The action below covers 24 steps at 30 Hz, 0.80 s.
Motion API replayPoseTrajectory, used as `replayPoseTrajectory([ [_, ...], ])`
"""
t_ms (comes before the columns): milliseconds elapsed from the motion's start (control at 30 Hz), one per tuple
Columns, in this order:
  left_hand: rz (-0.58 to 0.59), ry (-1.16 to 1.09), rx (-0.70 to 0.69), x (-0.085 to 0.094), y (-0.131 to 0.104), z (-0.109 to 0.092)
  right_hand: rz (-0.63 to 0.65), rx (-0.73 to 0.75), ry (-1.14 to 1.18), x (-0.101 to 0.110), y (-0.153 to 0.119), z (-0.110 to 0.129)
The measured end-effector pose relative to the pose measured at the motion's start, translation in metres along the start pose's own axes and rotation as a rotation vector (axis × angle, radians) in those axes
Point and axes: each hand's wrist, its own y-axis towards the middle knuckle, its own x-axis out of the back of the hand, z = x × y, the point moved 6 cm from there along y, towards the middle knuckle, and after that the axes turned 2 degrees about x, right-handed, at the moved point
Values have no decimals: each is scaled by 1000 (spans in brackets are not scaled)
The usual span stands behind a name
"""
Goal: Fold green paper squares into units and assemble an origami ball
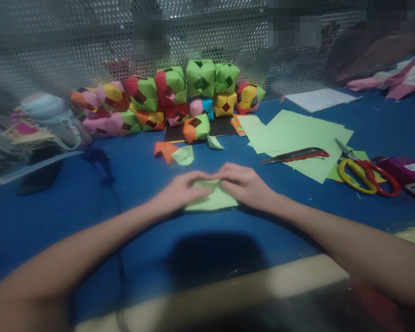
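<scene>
Left hand [184, 189] and right hand [245, 181] pinch the folded, pale-green paper sheet [217, 199] at its far edge, apparently to keep layers aligned.

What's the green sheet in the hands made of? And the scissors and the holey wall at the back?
Green sheet: matte paper by its look, thin and flat-toned.
Scissors: probably metal blades, grey and pointed, with smooth yellow and red handles, likely plastic.
Holey wall: perhaps dull grey metal, punched with rows of small holes, though plastic is possible.
</scene>
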Motion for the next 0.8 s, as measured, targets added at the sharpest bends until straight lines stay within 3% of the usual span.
replayPoseTrajectory([
  [233,6,77,25,1,2,6,-46,-107,-2,2,0,0],
  [500,-32,148,22,-1,-3,-2,-58,151,-65,0,-2,17],
  [800,-7,90,80,-3,-2,1,-39,194,-141,-2,-5,17],
])
